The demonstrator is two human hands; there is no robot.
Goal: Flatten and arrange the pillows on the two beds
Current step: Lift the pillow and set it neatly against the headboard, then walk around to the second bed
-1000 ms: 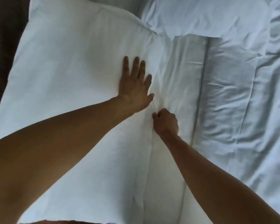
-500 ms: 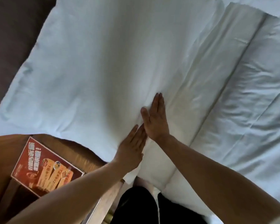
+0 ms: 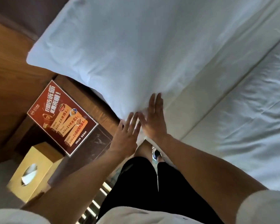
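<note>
A large white pillow (image 3: 136,50) lies across the head of the bed, its near corner at the bed's edge. Both hands lie flat with straight fingers on that near corner. My left hand (image 3: 128,135) touches the corner from the bedside. My right hand (image 3: 153,120) presses the pillow's lower edge where it meets the folded white sheet (image 3: 205,97). The two hands almost touch each other. Neither holds anything.
A wooden bedside table (image 3: 94,143) stands left of the bed with a red printed card (image 3: 61,117) and a yellow tissue box (image 3: 32,170) on it. A crumpled white duvet (image 3: 255,126) covers the bed to the right. My legs in black trousers (image 3: 152,183) stand against the bed's edge.
Both hands slid down the pillow toward its near corner. My right hand went from a fist to flat. The view swung down and left, revealing the bedside table and tissue box.
</note>
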